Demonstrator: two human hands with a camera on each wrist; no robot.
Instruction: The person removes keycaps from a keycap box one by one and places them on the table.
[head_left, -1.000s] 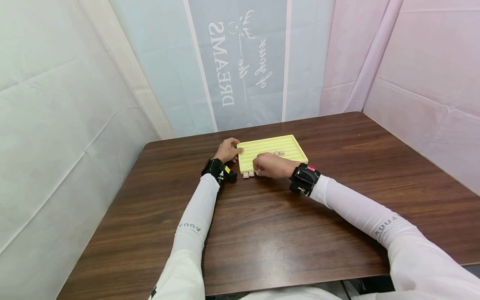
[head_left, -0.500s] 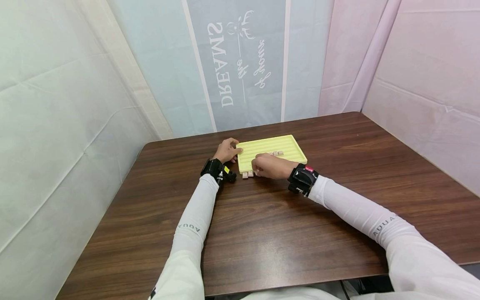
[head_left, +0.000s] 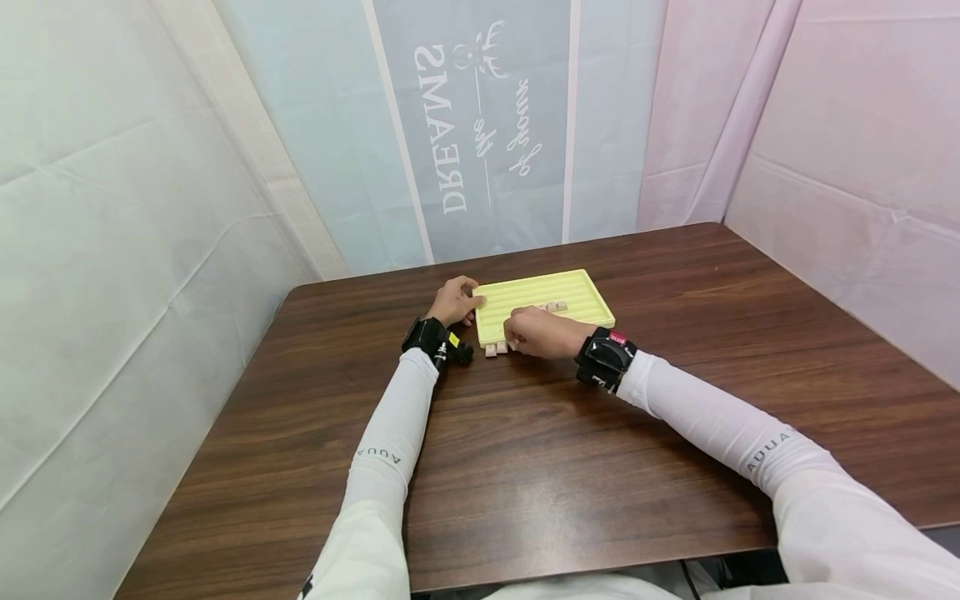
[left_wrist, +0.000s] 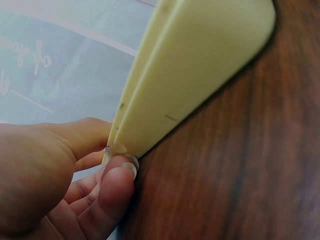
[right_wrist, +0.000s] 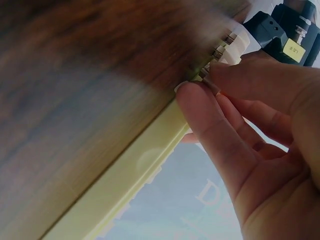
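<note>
A pale yellow ridged tray (head_left: 491,321) lies on the table towards its far side. My left hand (head_left: 452,302) grips the tray's left edge, its thumb and fingers pinching the tray wall (left_wrist: 185,65) in the left wrist view. At the tray's front edge my right hand (head_left: 546,332) pinches a small beige keycap, mostly hidden by the fingers. Just left of those fingertips, two beige keycaps (head_left: 491,351) stand along the front edge. Their hollow undersides face the camera among the keycaps (right_wrist: 235,47) in the right wrist view. A short row of keycaps (head_left: 552,307) sits inside the tray behind my right hand.
The dark wood table (head_left: 555,475) extends on every side of the tray. A printed curtain (head_left: 487,125) hangs behind its far edge, with white cloth walls (head_left: 112,208) at both sides. A black wrist camera (head_left: 465,354) on the left arm sits close to the front keycaps.
</note>
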